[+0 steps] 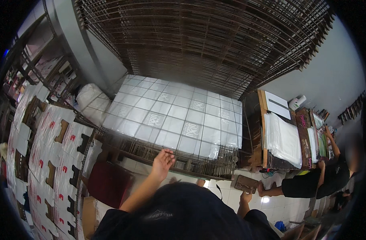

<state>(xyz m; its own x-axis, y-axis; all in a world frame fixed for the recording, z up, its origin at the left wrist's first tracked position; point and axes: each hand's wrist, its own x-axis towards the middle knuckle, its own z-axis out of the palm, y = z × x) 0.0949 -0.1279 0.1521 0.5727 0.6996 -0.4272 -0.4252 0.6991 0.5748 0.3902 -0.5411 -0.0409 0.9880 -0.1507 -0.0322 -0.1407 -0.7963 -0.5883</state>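
Note:
My left hand [163, 165] is raised over the front edge of a wire drying rack [167, 149]. Its fingers are loosely bent and a little apart, and nothing shows between them. White printed plastic sheets [171, 116] lie on the rack beneath a wire grid. Low by my right side is my right hand [245, 197], small in view with its fingers mostly hidden. Just beyond it a brown rectangular block [247, 184] appears near the floor; I cannot tell whether the hand touches it.
Many wire racks [207, 40] are tilted up above the sheets. At right, a co-worker [327, 176] handles things at a table bearing stacked clear plastic [282, 140]. Wrapped white bundles [55, 156] line the left shelf, with a dark red chair [109, 182] beside them.

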